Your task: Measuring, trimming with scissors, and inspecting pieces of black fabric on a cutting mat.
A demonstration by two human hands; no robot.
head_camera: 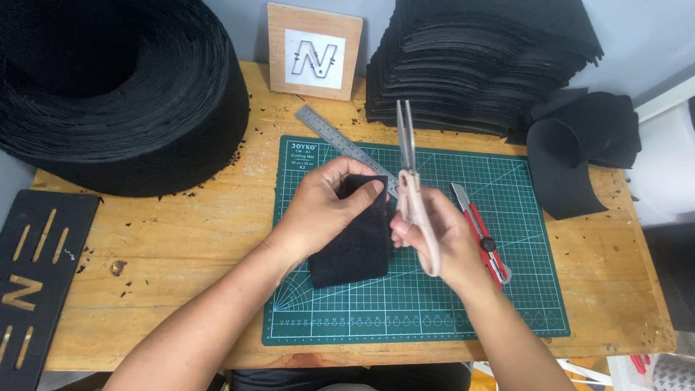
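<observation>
The right hand (434, 235) is closed through the pale handles of a pair of scissors (411, 181), blades nearly together and pointing away from the person, just beside the upper right edge of a black foam piece (355, 242). The left hand (326, 203) grips that piece, thumb pressed on its top edge, holding it over the green cutting mat (507, 304).

Judging by this, the step in hand is lining the blades up at the edge of the piece — a cut would call for opening them and keeping the foam steady between them.

Outward: a steel ruler (333, 137) lies slanting across the mat's top corner, a red utility knife (481, 235) just right of the scissors. Behind, a square wooden plaque (279, 51) with a white label bearing a letter outline stands at the wall, between a big black foam roll (123, 94) and a stack of cut black sheets (478, 58). A black panel (40, 282) with wood-coloured slots sits at the left of the wooden table (181, 239)
</observation>
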